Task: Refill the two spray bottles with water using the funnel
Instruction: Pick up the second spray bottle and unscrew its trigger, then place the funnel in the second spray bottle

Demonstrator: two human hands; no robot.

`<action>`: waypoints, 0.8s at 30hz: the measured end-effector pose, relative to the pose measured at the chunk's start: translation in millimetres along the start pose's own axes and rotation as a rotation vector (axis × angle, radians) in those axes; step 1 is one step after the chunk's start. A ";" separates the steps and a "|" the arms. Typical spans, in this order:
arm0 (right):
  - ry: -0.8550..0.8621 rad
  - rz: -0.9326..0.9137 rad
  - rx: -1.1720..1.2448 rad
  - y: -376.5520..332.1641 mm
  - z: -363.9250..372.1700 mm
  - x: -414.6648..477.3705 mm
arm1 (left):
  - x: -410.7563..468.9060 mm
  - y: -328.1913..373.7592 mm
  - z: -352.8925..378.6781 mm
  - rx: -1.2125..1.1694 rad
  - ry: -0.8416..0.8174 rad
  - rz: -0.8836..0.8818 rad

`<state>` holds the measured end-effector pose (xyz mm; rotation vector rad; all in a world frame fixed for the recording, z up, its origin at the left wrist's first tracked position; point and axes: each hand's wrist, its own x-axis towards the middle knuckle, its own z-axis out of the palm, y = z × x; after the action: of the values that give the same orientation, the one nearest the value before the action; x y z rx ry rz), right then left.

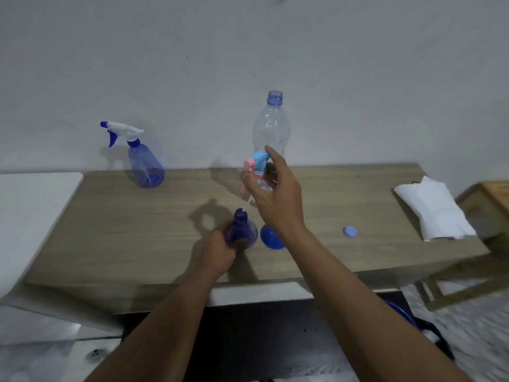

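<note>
From where I sit, my left hand (220, 250) is wrapped around the body of a dark blue spray bottle (241, 230) standing on the desk (137, 230), its neck open and uncapped. My right hand (275, 197) is raised above and just behind it, its grip closed loosely on a pink and light blue trigger head (256, 166), whose thin dip tube hangs down with its tip right at the bottle's mouth. I cannot tell from this whether the head is coming out or going back in. Just beside the held bottle, on its right, the blue funnel (271, 239) lies on the desk, partly hidden by my right forearm. The clear water bottle (271, 128) stands behind, uncapped and looking empty or nearly so, and its small blue cap (350, 232) lies well apart to the right. The second spray bottle (146, 164) stands at the back left with its white and blue trigger screwed on and some water showing in the bottom. My judgement: that one may be done, while this one's water level I cannot read. A folded paper towel (435, 208) waits at the far right.
</note>
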<state>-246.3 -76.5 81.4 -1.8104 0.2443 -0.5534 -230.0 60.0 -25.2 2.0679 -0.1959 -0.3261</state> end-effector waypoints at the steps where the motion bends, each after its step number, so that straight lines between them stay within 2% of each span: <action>1: 0.021 -0.012 -0.019 -4.7 -4.8 2.8 | -0.2 -0.7 1.0 0.001 -0.002 0.005; 5: 0.066 0.008 -0.208 -3.2 -22.9 16.1 | 0.0 -6.5 4.5 0.037 0.025 0.015; 8: 0.014 0.068 -0.441 24.5 -37.0 18.1 | 1.8 -13.4 7.8 0.051 0.059 0.039; 11: -0.047 0.225 -0.632 67.2 -52.2 12.3 | 3.1 -16.1 9.1 0.027 0.063 0.055; 17: -0.106 0.482 -0.784 132.9 -73.3 -4.7 | 8.6 -26.9 13.6 0.012 0.058 0.063; 20: -0.142 0.487 -0.870 153.2 -77.4 -13.3 | 12.0 -34.9 16.0 0.039 0.082 0.061; 24: -0.151 0.381 -0.963 171.3 -78.9 -23.0 | 14.8 -38.8 15.5 0.109 0.085 0.066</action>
<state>-285.5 -186.2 -68.6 -2.6180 0.8365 0.0112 -220.5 62.4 -68.5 2.1729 -0.2344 -0.1911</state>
